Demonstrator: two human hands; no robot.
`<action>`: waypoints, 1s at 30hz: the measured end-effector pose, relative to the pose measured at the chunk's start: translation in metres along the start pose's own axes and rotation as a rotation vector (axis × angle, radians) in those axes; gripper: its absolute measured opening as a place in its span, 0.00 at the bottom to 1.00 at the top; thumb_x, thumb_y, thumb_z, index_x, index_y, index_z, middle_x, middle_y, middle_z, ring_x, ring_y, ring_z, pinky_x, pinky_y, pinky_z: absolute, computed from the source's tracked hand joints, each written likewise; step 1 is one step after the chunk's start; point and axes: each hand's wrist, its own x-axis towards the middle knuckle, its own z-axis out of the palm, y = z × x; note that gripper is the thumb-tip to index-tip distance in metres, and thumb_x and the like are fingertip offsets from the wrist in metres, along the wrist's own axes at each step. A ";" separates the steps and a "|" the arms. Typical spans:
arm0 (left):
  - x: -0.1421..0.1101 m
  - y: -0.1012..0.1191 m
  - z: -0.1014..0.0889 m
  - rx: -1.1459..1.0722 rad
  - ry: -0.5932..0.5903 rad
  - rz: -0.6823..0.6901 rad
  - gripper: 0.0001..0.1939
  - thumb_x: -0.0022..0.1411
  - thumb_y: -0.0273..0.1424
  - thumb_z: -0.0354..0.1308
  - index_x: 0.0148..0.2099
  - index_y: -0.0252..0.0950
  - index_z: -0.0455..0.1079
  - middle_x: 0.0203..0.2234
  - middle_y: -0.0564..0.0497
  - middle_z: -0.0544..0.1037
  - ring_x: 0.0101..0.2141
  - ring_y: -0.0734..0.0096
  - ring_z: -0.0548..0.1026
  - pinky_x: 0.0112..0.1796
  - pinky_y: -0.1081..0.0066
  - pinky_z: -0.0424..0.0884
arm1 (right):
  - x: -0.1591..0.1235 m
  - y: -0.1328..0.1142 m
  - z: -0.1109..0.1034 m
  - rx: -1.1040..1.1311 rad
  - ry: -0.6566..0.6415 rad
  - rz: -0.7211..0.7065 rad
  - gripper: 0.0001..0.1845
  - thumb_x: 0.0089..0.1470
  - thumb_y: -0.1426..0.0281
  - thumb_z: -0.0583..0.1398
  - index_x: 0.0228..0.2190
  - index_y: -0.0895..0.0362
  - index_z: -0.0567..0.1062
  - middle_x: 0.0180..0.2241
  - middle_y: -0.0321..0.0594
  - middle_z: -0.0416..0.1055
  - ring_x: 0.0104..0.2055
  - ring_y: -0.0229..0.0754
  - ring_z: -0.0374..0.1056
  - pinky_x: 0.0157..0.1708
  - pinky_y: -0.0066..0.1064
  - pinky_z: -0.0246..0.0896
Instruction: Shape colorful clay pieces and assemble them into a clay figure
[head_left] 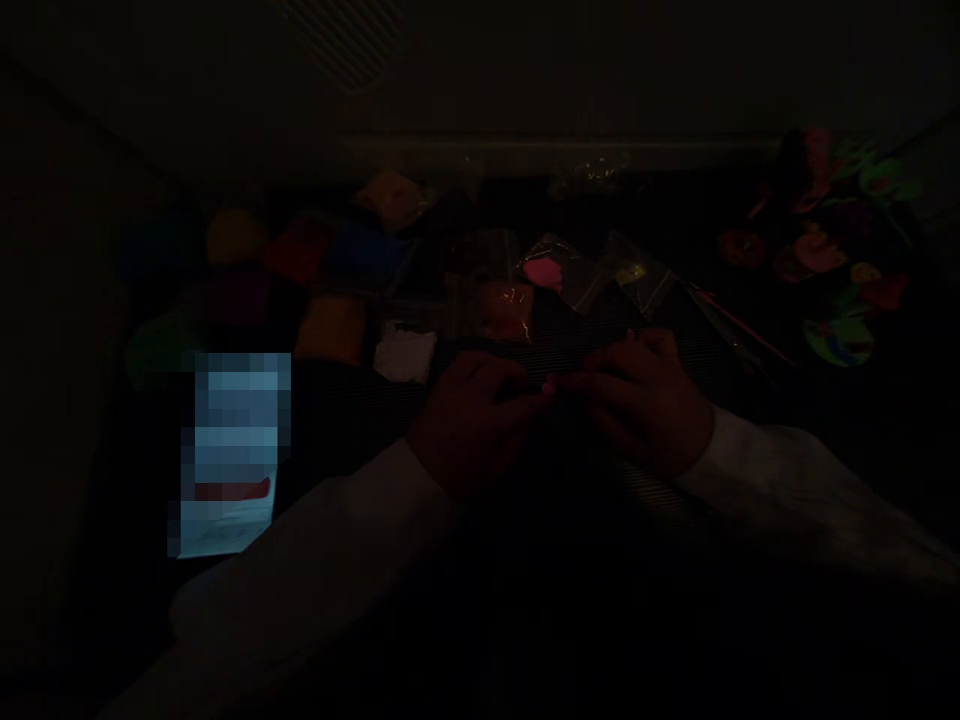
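Note:
The scene is very dark. My left hand (472, 420) and my right hand (645, 400) meet at the middle of a dark mat (352, 420), both in white sleeves. Their fingertips pinch together around a tiny pink piece (550, 388), too small to name. Both hands have curled fingers. Just beyond them lie small clear plastic bags, one with pink material (546, 270), one with reddish material (504, 308) and one with yellowish bits (637, 272).
Several coloured lumps, yellow (234, 235), red (300, 250), blue (360, 255) and orange (330, 328), lie at the back left, with a white piece (405, 355). A lit blurred phone screen (232, 450) lies left. A colourful flower-like object (832, 250) stands at the right.

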 end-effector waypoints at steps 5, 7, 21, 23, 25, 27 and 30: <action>0.001 -0.001 -0.003 -0.042 0.037 -0.045 0.12 0.54 0.24 0.50 0.40 0.35 0.71 0.32 0.47 0.71 0.35 0.67 0.64 0.37 0.65 0.63 | 0.000 0.001 0.000 0.014 -0.003 0.013 0.17 0.49 0.72 0.53 0.43 0.52 0.69 0.35 0.38 0.66 0.35 0.39 0.59 0.40 0.40 0.42; 0.001 -0.001 -0.004 -0.034 0.046 -0.065 0.11 0.54 0.24 0.50 0.39 0.34 0.71 0.31 0.48 0.72 0.34 0.67 0.64 0.37 0.65 0.62 | -0.001 0.002 0.000 0.010 -0.004 0.004 0.17 0.50 0.72 0.53 0.43 0.52 0.69 0.35 0.38 0.66 0.35 0.39 0.59 0.40 0.40 0.42; -0.001 -0.002 0.003 0.087 0.047 -0.027 0.14 0.56 0.28 0.48 0.43 0.41 0.70 0.35 0.48 0.68 0.36 0.66 0.61 0.37 0.64 0.62 | -0.002 -0.001 0.000 -0.005 -0.048 -0.140 0.14 0.50 0.70 0.53 0.39 0.47 0.71 0.36 0.38 0.66 0.35 0.38 0.57 0.40 0.42 0.40; -0.001 -0.002 0.003 0.086 0.043 -0.025 0.14 0.56 0.28 0.48 0.44 0.41 0.70 0.34 0.48 0.69 0.36 0.65 0.61 0.37 0.64 0.63 | -0.002 -0.001 0.000 -0.013 -0.045 -0.136 0.14 0.50 0.70 0.53 0.39 0.48 0.71 0.36 0.38 0.66 0.35 0.38 0.57 0.40 0.42 0.40; -0.001 -0.002 0.002 0.080 0.028 -0.029 0.15 0.56 0.27 0.49 0.44 0.41 0.69 0.35 0.47 0.69 0.36 0.65 0.61 0.37 0.63 0.63 | -0.002 -0.001 0.000 -0.016 -0.042 -0.136 0.14 0.51 0.70 0.53 0.39 0.48 0.71 0.36 0.38 0.67 0.35 0.38 0.58 0.41 0.42 0.41; -0.001 -0.001 0.001 0.074 0.020 -0.032 0.15 0.55 0.27 0.49 0.44 0.40 0.69 0.35 0.47 0.69 0.36 0.65 0.62 0.37 0.63 0.63 | -0.002 -0.002 -0.001 -0.014 -0.041 -0.141 0.14 0.51 0.70 0.53 0.39 0.48 0.71 0.36 0.38 0.67 0.35 0.38 0.58 0.41 0.42 0.41; -0.001 0.000 0.001 0.065 0.021 -0.037 0.14 0.55 0.27 0.50 0.44 0.40 0.69 0.34 0.47 0.69 0.36 0.65 0.62 0.37 0.64 0.63 | -0.002 -0.002 -0.001 -0.012 -0.052 -0.145 0.14 0.51 0.70 0.52 0.39 0.48 0.71 0.36 0.38 0.67 0.35 0.38 0.57 0.41 0.42 0.40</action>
